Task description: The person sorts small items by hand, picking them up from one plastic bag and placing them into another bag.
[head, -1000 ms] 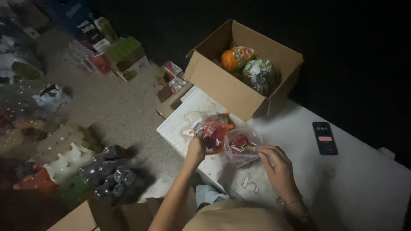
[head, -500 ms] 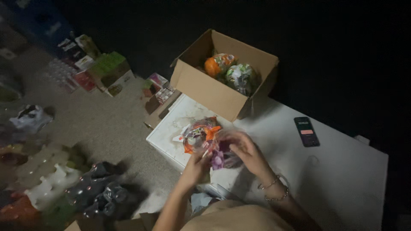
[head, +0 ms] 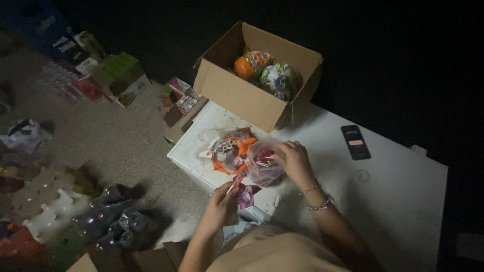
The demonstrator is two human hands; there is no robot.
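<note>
A crinkled clear plastic bag (head: 262, 163) of red and purple sweets sits on the white table (head: 393, 201), gripped by the right hand (head: 292, 158); the left hand (head: 222, 201) just below pinches a thin stick (head: 232, 186).

Dim room, far wall black. Grey carpet floor (head: 116, 136) strewn with packages. White bench (head: 403, 201), scuffed, lit from above.

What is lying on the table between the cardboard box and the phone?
Nothing: in the head view, only bare white table lies between cardboard box and phone.
</note>
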